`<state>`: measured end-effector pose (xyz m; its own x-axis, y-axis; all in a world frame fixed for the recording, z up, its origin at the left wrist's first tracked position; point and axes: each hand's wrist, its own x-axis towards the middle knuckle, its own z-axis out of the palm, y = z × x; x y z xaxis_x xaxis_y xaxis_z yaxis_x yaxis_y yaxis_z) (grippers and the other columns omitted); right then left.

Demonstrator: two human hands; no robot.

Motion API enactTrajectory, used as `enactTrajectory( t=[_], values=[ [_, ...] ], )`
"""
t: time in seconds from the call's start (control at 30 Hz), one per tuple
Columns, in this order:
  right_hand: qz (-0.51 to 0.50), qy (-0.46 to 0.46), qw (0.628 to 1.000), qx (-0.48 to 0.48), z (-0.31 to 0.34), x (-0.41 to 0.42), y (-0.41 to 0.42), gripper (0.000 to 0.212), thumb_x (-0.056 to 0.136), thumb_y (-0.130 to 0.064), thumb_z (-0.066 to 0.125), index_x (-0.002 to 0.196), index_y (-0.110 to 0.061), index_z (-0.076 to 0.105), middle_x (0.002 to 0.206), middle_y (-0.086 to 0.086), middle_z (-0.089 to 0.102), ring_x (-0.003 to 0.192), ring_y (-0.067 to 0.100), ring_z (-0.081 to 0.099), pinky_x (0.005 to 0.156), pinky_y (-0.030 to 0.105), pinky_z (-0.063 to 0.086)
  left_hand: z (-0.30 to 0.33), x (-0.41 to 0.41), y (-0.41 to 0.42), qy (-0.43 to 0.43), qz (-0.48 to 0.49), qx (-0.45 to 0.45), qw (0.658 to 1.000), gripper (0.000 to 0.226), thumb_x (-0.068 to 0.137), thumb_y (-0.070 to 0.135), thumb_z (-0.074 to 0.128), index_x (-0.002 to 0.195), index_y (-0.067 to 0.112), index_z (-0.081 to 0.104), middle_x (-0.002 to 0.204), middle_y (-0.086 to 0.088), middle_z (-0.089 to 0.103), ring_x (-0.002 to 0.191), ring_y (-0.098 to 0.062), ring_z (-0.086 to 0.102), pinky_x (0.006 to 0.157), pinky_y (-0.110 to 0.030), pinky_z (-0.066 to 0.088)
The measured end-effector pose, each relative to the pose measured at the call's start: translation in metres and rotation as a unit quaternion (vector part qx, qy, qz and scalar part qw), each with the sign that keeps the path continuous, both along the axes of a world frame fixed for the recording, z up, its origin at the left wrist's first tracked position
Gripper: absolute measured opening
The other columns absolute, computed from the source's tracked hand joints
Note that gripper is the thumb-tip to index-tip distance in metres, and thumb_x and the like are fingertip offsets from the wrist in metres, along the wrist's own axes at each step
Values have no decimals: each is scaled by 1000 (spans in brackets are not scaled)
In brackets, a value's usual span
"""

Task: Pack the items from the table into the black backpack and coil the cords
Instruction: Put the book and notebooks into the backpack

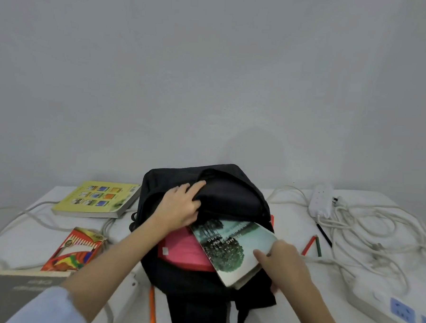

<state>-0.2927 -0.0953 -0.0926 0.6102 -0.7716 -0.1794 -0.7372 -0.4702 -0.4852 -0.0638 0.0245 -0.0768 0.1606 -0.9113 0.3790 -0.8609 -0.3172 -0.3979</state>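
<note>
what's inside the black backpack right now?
A pink book and a tree-cover book stick out of the black backpack; the right hand holds the latter. The left hand holds the opening. Deeper contents are hidden.

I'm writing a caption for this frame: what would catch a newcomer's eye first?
The open black backpack at the table's centre, with the left hand holding its flap back while the right hand slides a tree-cover book in over a pink folder. White cords sprawl tangled at the right.

A white table [290, 227] stands against a plain pale grey wall [211, 74] filling the upper half
</note>
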Motion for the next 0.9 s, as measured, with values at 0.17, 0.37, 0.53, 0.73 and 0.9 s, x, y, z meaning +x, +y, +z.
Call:
enactTrajectory(
  t=[0.17,0.37,0.53,0.73,0.9],
  values=[
    [186,-62,962,-192,11,50,-7,36,93,-40,52,118,-15,53,114,1,52,104,19,52,81,29,42,38,15,-14,35,-20,-72,997,23,45,23,86,53,17,65,110,-6,68,57,-26,62,34,-22,37],
    [310,89,923,-210,-42,108,-25,100,76,-79,-2,148,-12,16,153,17,18,140,29,19,114,38,17,39,13,-17,36,-48,-74,996,20,45,26,83,50,21,65,106,1,68,52,-21,57,38,-17,23],
    [262,80,955,-117,-40,158,-33,106,73,-82,38,150,-16,8,154,10,20,141,27,21,115,39,21,44,16,-22,24,-63,-93,993,16,47,27,79,49,21,63,105,4,68,50,-18,55,47,-11,3],
    [272,116,954,-50,-34,159,-34,90,82,-78,26,150,-22,11,158,8,11,144,26,13,114,40,17,39,31,-22,63,-63,-108,990,10,51,34,63,48,24,60,103,7,67,50,-19,57,38,-20,31],
    [429,14,898,-92,-17,40,-52,51,91,-42,54,139,-38,37,153,-16,-2,142,5,-12,116,34,-8,40,36,-26,71,-78,-94,990,15,49,29,75,47,25,61,103,6,67,48,-20,57,42,-20,27]
  ],
)
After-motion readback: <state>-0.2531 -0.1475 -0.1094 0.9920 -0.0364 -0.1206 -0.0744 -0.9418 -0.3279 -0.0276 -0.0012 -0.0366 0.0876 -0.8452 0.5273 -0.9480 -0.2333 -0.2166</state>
